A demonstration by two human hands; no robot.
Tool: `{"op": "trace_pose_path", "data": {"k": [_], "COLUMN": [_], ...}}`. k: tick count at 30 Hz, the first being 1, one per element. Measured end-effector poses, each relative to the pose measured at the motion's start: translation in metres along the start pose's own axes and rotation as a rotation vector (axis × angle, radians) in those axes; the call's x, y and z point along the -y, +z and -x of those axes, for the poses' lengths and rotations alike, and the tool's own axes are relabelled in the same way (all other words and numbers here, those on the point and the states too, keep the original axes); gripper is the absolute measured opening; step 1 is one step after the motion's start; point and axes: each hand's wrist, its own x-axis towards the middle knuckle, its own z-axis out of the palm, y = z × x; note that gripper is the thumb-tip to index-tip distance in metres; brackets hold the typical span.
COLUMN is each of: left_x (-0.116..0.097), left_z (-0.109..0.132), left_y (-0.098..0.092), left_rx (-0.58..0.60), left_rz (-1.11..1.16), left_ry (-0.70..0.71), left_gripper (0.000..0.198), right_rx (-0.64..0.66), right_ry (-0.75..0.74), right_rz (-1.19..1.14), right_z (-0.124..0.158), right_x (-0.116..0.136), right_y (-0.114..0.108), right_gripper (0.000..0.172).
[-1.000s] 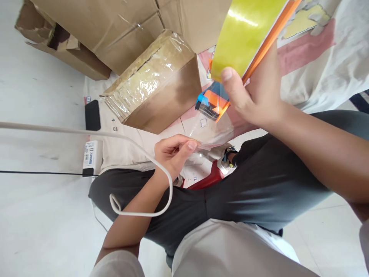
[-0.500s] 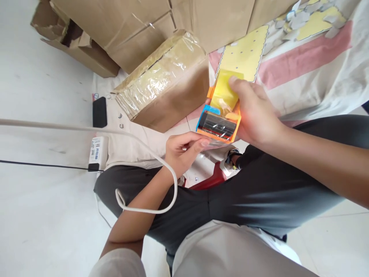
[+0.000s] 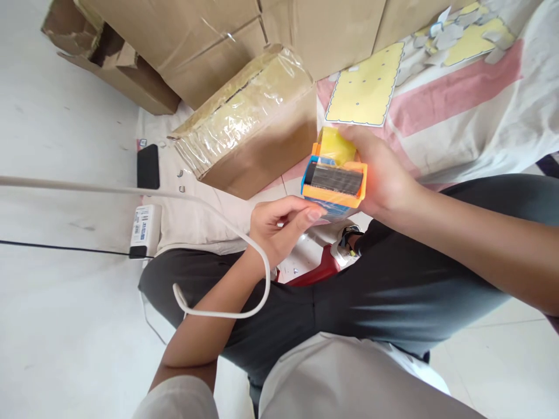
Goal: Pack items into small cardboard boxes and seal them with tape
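My right hand [image 3: 384,169] is wrapped round an orange and blue packing tape dispenser [image 3: 334,192], its fingers mostly hidden behind it. A roll of yellowish tape [image 3: 336,146] sits in the dispenser, at the end farther from my body. A dark, striped band crosses the dispenser's front, facing me. At the dispenser's lower left edge my left hand [image 3: 279,227] is closed in a pinch, thumb against fingers. The tape end appears to lie between them, though its clear film is hard to make out.
A cardboard box [image 3: 257,128] covered in shiny tape lies just beyond my hands, with larger cartons [image 3: 323,35] behind. A yellow scalloped card [image 3: 367,87] and paper scraps [image 3: 449,38] rest on the striped cloth. A white cable [image 3: 218,218] loops over my left forearm.
The dispenser has tipped, so its dark front band faces me more and less of the yellow roll shows. My right hand has turned with it; my left hand has barely moved.
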Motion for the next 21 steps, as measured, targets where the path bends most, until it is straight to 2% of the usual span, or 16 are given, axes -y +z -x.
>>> {"op": "trace_pose_path", "data": {"k": [5, 10, 16, 21], "left_x": [-0.01, -0.013, -0.014, -0.02], "left_z": [-0.002, 0.001, 0.002, -0.001], "left_y": [0.0, -0.001, 0.0, -0.004], "left_rx": [-0.025, 0.003, 0.039, 0.034], "left_rz": [-0.023, 0.049, 0.143, 0.133], "left_ry": [-0.009, -0.052, -0.042, 0.013], "left_gripper": [0.028, 0.028, 0.022, 0.027], "right_rx": [0.007, 0.019, -0.026, 0.027], "right_ry": [-0.037, 0.01, -0.018, 0.012], "right_rz": [-0.027, -0.051, 0.107, 0.177], "right_z": [-0.005, -0.001, 0.011, 0.007], "right_x": [0.006, 0.009, 0.017, 0.021], "right_y": [-0.001, 0.004, 0.019, 0.026], "right_gripper": [0.018, 0.018, 0.039, 0.047]}}
